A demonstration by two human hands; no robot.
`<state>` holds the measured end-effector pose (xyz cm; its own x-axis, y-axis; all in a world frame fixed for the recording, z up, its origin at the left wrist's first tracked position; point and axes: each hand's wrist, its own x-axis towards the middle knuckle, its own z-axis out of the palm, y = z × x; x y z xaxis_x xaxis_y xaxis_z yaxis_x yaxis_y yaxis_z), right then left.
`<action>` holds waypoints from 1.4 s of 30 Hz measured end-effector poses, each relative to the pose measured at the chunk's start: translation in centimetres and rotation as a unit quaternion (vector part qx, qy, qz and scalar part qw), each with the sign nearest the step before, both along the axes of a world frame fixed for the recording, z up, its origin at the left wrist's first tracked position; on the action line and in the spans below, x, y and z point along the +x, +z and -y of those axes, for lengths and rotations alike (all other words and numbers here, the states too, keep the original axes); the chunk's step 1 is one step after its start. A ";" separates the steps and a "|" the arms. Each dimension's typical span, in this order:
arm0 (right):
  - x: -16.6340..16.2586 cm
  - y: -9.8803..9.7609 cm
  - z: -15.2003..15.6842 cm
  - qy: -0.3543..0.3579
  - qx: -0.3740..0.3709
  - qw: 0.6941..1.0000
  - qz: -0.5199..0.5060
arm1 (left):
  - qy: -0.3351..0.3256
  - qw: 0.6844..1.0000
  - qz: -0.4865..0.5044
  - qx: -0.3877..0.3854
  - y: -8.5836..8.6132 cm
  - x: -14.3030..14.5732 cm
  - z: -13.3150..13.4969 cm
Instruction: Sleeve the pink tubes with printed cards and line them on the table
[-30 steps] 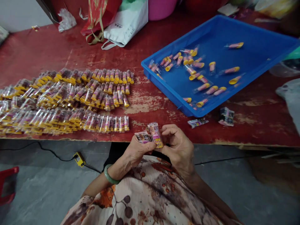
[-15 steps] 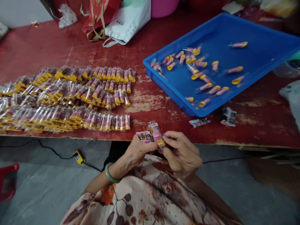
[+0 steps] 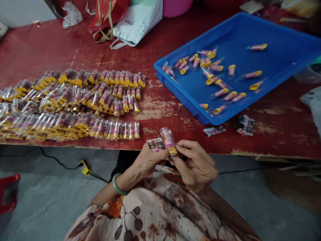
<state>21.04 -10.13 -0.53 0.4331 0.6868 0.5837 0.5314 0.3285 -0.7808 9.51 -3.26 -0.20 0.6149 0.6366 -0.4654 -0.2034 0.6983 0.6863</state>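
Note:
Both hands meet just below the front edge of the red table point(image 3: 163, 107). My left hand point(image 3: 147, 160) is closed on a small stack of printed labels point(image 3: 155, 144). My right hand point(image 3: 197, 165) pinches the yellow-capped end of a clear little tube point(image 3: 168, 141) with a picture label in it, held upright between the two hands. On the table at left lie several rows of labelled tubes point(image 3: 75, 103). A blue tray point(image 3: 288, 57) at right holds several loose tubes point(image 3: 213, 75) with pink fill and yellow caps.
Loose labels point(image 3: 213, 131) and a small label stack point(image 3: 245, 124) lie on the table before the tray. Bags point(image 3: 136, 21) and a pink tub point(image 3: 175, 6) stand at the back. A cable with a yellow plug point(image 3: 84, 168) and a red stool point(image 3: 8, 194) are on the floor.
My right hand's fingers shifted along the tube and now pinch its lower end; the tube stands a little more upright. The left hand stayed put.

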 end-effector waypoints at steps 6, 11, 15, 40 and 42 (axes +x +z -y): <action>2.9 0.7 -0.2 0.167 -0.162 0.969 -0.086 | -0.049 0.999 0.012 0.015 0.0 -0.6 -0.3; 3.2 0.5 -1.3 0.263 -0.173 0.901 -0.300 | -0.100 0.994 0.034 0.013 -0.2 -0.8 -0.3; 2.3 0.2 -1.6 0.236 -0.158 0.891 -0.355 | -0.108 0.993 0.045 0.007 -0.2 -0.8 -0.3; 1.3 -0.3 -1.1 0.198 -0.135 0.904 -0.354 | -0.125 0.990 0.061 -0.009 -0.7 -1.1 -0.2; 1.2 -0.3 -1.1 0.190 -0.131 0.907 -0.352 | -0.127 0.990 0.060 -0.010 -0.6 -1.1 -0.2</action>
<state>22.20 -9.00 -0.85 0.3373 0.9401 0.0489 -0.2419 0.1368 -0.9606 8.44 -3.11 -0.85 0.8062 0.4445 -0.3905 -0.0981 0.7512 0.6527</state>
